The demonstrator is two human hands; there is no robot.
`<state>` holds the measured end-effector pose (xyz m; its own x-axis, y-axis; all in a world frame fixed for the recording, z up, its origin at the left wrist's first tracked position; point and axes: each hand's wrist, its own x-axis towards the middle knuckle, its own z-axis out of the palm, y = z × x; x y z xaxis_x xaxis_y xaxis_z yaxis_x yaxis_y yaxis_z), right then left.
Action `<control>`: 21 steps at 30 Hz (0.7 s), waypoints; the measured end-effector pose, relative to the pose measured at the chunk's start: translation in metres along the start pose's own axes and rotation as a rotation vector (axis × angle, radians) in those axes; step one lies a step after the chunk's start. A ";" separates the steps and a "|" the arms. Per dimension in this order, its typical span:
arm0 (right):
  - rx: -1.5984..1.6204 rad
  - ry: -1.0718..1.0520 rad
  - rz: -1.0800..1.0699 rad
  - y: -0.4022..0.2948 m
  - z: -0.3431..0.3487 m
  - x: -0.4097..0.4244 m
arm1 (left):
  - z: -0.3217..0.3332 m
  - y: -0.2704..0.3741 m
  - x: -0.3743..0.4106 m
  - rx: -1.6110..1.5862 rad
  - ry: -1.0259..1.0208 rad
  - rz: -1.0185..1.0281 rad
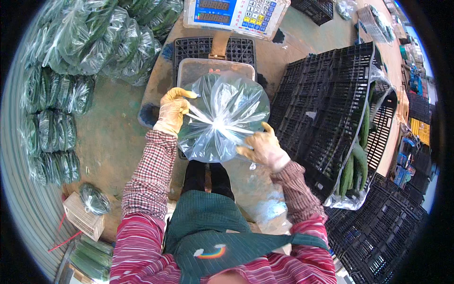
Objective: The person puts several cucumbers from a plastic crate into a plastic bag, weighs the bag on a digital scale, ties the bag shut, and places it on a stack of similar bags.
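A clear plastic bag (244, 96) stands on the platform scale (220, 65), its neck gathered into a tight knot-like bunch at the centre. Dark green shapes show dimly through the film. My left hand (173, 110), in a yellowish glove, pinches one twisted strand of the bag's neck and draws it out to the left. From the same bunch a second strand runs to my right hand (265, 146), also gloved, which grips it at the bag's lower right with the index finger raised. The scale's display and keypad (236, 16) rise behind the bag.
Stacked black plastic crates (315, 106) stand close on the right, one holding cucumbers (354, 167) in a plastic liner. Bagged cucumbers (95, 39) are piled at the upper left, with more packs (55, 131) along the corrugated wall (17, 149). A pale basket (85, 216) sits lower left.
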<state>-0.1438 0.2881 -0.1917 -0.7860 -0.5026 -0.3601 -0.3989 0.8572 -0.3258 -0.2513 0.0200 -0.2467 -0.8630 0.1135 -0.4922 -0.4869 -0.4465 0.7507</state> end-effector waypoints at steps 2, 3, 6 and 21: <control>-0.135 -0.141 0.180 -0.018 0.018 0.028 | 0.009 0.004 0.009 0.050 -0.051 -0.065; -0.283 -0.276 0.238 -0.038 0.042 0.035 | 0.009 0.007 0.011 0.082 -0.075 -0.110; 0.067 0.110 0.012 -0.003 0.038 -0.005 | -0.010 0.022 0.025 0.240 -0.025 -0.174; 0.956 0.206 -0.087 -0.023 0.067 -0.035 | 0.000 0.049 -0.010 0.106 -0.337 -0.225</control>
<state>-0.0750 0.2785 -0.2300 -0.8754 -0.4522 -0.1710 0.0197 0.3200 -0.9472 -0.2660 -0.0026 -0.2049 -0.7211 0.4896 -0.4902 -0.6639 -0.2858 0.6910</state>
